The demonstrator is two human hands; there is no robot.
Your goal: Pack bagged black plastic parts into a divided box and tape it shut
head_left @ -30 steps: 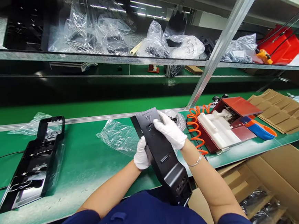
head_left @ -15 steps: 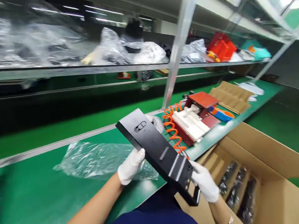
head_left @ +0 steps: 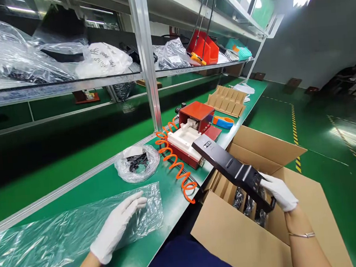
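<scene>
My right hand (head_left: pixel 280 194), in a white glove, grips the near end of a long black plastic panel (head_left: pixel 230 168) and holds it slanted over the open cardboard box (head_left: pixel 235 236). Bagged black parts (head_left: pixel 248 204) show between cardboard dividers inside the box, right under the panel. My left hand (head_left: pixel 117 226), also gloved, lies flat with fingers apart on a large clear plastic bag (head_left: pixel 65 237) spread on the green bench (head_left: pixel 108 184). It holds nothing.
A red and white fixture (head_left: pixel 190 138) with a coiled orange hose (head_left: pixel 176 166) stands behind the box. A small bag of black pieces (head_left: pixel 137 163) lies on the bench. Cardboard dividers (head_left: pixel 226 101), a blue-orange tool (head_left: pixel 223 121), shelf post (head_left: pixel 145 58) and bagged shelf stock (head_left: pixel 37 62).
My left hand has let go of the panel and dropped onto the clear bag. My right hand has carried the panel rightwards over the box. My view has swung right.
</scene>
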